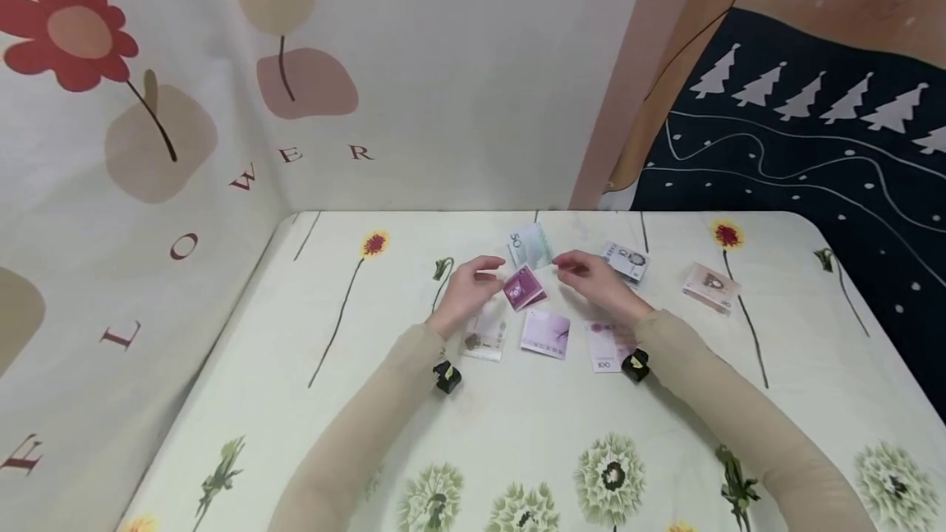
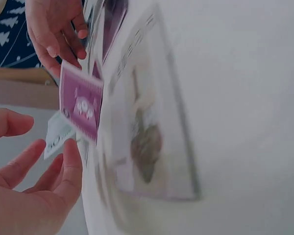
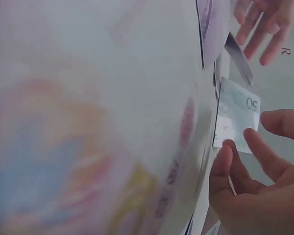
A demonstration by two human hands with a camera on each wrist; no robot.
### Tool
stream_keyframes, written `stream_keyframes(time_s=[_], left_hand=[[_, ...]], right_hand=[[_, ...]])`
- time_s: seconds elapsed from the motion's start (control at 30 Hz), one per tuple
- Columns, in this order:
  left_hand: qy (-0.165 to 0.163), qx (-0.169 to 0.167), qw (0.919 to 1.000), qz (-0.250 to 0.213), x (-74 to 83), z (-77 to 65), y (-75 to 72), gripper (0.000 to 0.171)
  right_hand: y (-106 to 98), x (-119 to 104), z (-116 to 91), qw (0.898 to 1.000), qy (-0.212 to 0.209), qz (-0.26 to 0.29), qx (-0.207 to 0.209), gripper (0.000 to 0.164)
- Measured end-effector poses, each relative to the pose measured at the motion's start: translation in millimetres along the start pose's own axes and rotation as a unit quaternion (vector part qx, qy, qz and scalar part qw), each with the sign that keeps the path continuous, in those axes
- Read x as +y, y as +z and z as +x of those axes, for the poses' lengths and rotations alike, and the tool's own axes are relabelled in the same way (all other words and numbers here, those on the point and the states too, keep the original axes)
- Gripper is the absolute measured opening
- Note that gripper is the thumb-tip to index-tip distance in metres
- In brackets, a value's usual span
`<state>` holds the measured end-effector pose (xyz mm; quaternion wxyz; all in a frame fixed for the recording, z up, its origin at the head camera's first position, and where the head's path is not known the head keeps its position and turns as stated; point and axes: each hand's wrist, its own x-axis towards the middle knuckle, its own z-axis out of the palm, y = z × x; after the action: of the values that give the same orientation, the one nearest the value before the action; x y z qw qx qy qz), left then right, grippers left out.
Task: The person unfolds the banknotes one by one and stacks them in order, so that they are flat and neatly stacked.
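Note:
My left hand (image 1: 471,292) is beside a folded purple banknote (image 1: 523,287) standing partly raised. Its fingers are spread and loosely bent, with a gap between thumb and fingertips and nothing held. On the other side, my right hand (image 1: 597,284) is near the right edge of a pale green 50 banknote (image 1: 530,246). In the right wrist view its fingertips overlap that green note (image 3: 237,115); whether they touch it, I cannot tell. The right fingers are relaxed, not pinching anything visible. A pale note (image 1: 484,337) lies below the left hand, and a lilac note (image 1: 545,333) lies closer to me.
A pink 100 note (image 1: 606,346) lies partly under my right forearm. A grey-blue stack of notes (image 1: 625,261) sits behind the right hand, and a brownish stack (image 1: 711,287) lies farther right. The flower-print tablecloth (image 1: 259,335) meets a curtain (image 1: 458,105) at the back.

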<state>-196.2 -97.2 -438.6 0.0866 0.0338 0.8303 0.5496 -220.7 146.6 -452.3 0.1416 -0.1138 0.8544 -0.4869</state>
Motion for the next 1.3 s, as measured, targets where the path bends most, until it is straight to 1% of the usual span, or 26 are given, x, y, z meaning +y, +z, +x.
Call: stream_keyframes(time_s=[0.07, 0.13, 0.23, 0.33, 0.43, 0.53, 0.67, 0.73, 0.83, 0.87, 0.97, 1.07, 1.1, 1.2, 1.3], left_hand=[[0.004, 0.005, 0.9999, 0.01, 0.2, 6.0, -2.6, 0.04], [0.006, 0.006, 0.9998, 0.017, 0.0, 11.9, -4.9, 0.041], [0.01, 0.004, 0.9999, 0.012, 0.2, 20.1, -7.9, 0.043], [0.011, -0.007, 0.9998, 0.013, 0.9, 25.9, -9.2, 0.046], [0.013, -0.022, 0.9992, 0.031, -1.2, 31.1, -8.1, 0.05], [0.007, -0.04, 0.9984, 0.038, -3.8, 35.3, -6.0, 0.053], [0.003, -0.052, 0.9979, 0.038, -5.9, 42.2, -2.5, 0.054], [0.006, -0.051, 0.9978, 0.041, -5.6, 45.9, -1.6, 0.054], [0.009, -0.038, 0.998, 0.049, -5.9, 51.9, -0.3, 0.053], [0.016, -0.033, 0.9981, 0.05, -7.5, 54.1, -0.1, 0.052], [0.009, -0.035, 0.9981, 0.049, -9.6, 59.4, 1.2, 0.051], [0.006, -0.052, 0.9975, 0.048, -10.4, 62.7, 2.4, 0.052], [-0.001, -0.061, 0.997, 0.048, -8.9, 63.0, 3.0, 0.054], [0.006, -0.078, 0.9953, 0.057, -8.1, 65.5, 4.4, 0.056], [0.004, -0.084, 0.9938, 0.073, -6.3, 67.4, 4.3, 0.057]], right_hand=[[0.0, -3.3, 7.7, 1.0, -0.005, 0.002, 0.004, 0.037], [-0.3, -3.8, 17.2, 1.0, -0.022, -0.004, 0.005, 0.038], [-2.7, -2.3, 31.2, 0.999, -0.032, -0.018, 0.0, 0.039], [-6.2, 1.0, 41.6, 0.999, -0.02, -0.034, -0.024, 0.039], [-9.0, 3.4, 47.3, 0.997, -0.001, -0.057, -0.046, 0.039], [-9.5, 2.7, 51.3, 0.996, 0.01, -0.077, -0.05, 0.039], [-7.6, 2.1, 55.5, 0.995, 0.03, -0.086, -0.037, 0.037], [-6.1, 2.2, 56.9, 0.995, 0.042, -0.085, -0.027, 0.035], [-3.3, 2.4, 58.7, 0.995, 0.052, -0.083, -0.01, 0.033], [-2.5, 1.8, 58.9, 0.995, 0.055, -0.082, -0.006, 0.033], [0.0, 1.3, 60.1, 0.995, 0.063, -0.076, 0.005, 0.032], [1.7, 1.0, 60.7, 0.995, 0.073, -0.069, 0.009, 0.032], [2.0, 0.9, 60.7, 0.995, 0.074, -0.069, 0.01, 0.032], [2.1, -0.3, 59.9, 0.995, 0.075, -0.07, 0.012, 0.032], [1.5, -2.2, 58.6, 0.994, 0.074, -0.074, 0.01, 0.032]])
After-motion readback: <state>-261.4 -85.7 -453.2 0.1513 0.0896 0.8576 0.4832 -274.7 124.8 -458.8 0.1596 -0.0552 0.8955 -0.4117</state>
